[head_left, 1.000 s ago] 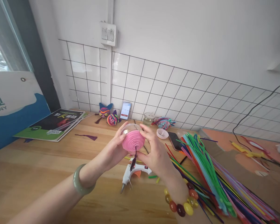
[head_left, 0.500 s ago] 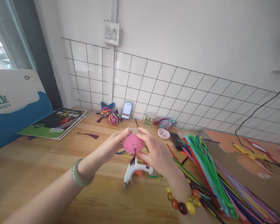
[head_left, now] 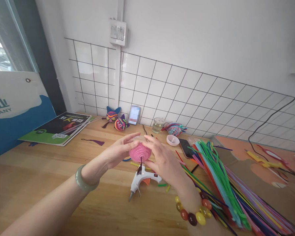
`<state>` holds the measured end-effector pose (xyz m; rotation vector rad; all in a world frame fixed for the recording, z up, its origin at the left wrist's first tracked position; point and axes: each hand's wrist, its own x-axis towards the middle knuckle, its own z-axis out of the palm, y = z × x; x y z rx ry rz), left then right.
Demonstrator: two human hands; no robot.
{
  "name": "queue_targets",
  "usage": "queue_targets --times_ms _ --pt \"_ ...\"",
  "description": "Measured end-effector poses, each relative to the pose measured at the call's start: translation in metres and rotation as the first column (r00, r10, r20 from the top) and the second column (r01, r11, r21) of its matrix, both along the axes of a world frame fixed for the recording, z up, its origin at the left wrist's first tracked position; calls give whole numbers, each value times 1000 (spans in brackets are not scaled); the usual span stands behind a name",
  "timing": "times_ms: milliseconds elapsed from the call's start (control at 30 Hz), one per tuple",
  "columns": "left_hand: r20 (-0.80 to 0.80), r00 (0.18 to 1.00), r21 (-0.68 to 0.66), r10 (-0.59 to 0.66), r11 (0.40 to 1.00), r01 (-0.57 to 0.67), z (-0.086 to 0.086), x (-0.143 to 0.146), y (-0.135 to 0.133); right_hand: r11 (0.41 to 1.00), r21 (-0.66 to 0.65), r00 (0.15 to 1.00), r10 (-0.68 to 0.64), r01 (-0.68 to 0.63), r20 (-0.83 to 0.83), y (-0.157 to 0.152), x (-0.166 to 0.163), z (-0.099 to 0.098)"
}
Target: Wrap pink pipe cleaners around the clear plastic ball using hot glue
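Both my hands hold a pink coiled dome (head_left: 139, 152) above the wooden table (head_left: 39, 177). A clear shell shows at its top edge and a small dark tassel hangs from its centre. My left hand (head_left: 118, 151), with a green bangle on the wrist, cups the dome from the left. My right hand (head_left: 162, 160), with a bead bracelet, grips it from the right with fingers curled over the top. A white glue gun (head_left: 140, 181) lies on the table just below the dome.
A big bundle of coloured pipe cleaners (head_left: 226, 186) spreads at the right. Two striped cat-like figures (head_left: 116, 119), a glass jar (head_left: 158, 125), a pink dish (head_left: 172, 140) and a phone (head_left: 185, 147) sit near the tiled wall. A book (head_left: 61, 127) lies at the left.
The hands and pink dome have dropped a little lower toward the table and tilted, so less of the clear shell shows on top.
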<state>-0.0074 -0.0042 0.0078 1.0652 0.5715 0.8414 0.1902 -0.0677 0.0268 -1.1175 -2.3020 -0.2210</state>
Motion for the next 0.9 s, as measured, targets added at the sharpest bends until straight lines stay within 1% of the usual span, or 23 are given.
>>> queue_targets --times_ms 167,367,533,733,900 --pt "22 999 16 -45 999 44 -1 -1 0 1000 -20 1000 3 -3 -16 1 0 0" --pt "-36 998 17 -49 999 50 -1 -4 2 1000 -31 1000 -2 3 30 1 -2 -1" --pt "-20 996 18 -87 996 87 -3 -4 4 999 -47 1000 5 -4 12 1 -3 -1" --pt "-44 998 -11 -37 999 37 0 -2 3 999 -40 1000 3 -4 -20 1 -4 -2" --pt "-46 999 -13 -26 1000 26 0 -1 3 999 -25 1000 20 -20 -3 2 -4 -3"
